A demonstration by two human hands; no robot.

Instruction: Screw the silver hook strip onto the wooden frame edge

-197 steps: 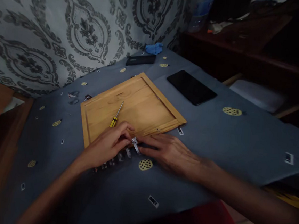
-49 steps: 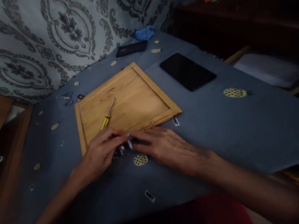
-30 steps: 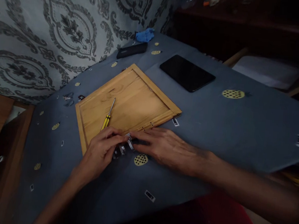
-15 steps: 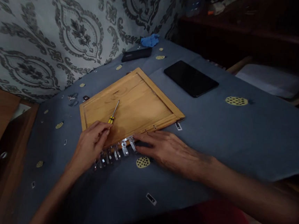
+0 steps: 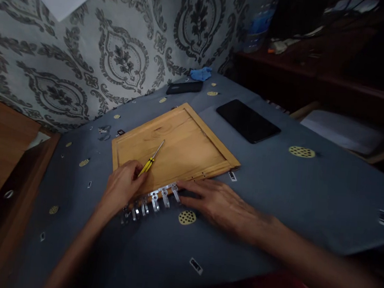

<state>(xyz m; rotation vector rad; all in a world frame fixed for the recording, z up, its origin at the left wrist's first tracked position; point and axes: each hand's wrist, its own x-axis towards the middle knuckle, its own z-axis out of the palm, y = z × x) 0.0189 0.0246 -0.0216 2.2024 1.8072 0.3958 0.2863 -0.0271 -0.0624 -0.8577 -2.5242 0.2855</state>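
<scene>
A framed wooden board [image 5: 185, 139] lies flat on the cloth-covered table. Along its near edge runs a metal hook rack [image 5: 155, 200] with several curved hooks sticking out toward me. A yellow-and-black screwdriver [image 5: 149, 163] slants over the board, its shaft pointing away from me. My left hand [image 5: 121, 189] is at the board's near left, fingers curled in at the end of the screwdriver's handle; the fingertips are partly hidden. On the other side, my right hand [image 5: 212, 202] has its index finger and thumb at the right end of the rack, around the last hook.
A black tablet-like device [image 5: 248, 121] lies beyond the board to the right. At the back are a dark case [image 5: 184, 87] and a crumpled blue cloth or glove [image 5: 201, 73]. Scissors [image 5: 104, 132] lie left of the board. A plastic bottle [image 5: 258, 29] stands on the dark furniture behind.
The screwdriver has turned more to the right, and more of its yellow handle shows beside my left fingers. My right hand stays at the rack's end. The camera view has tilted up a little.
</scene>
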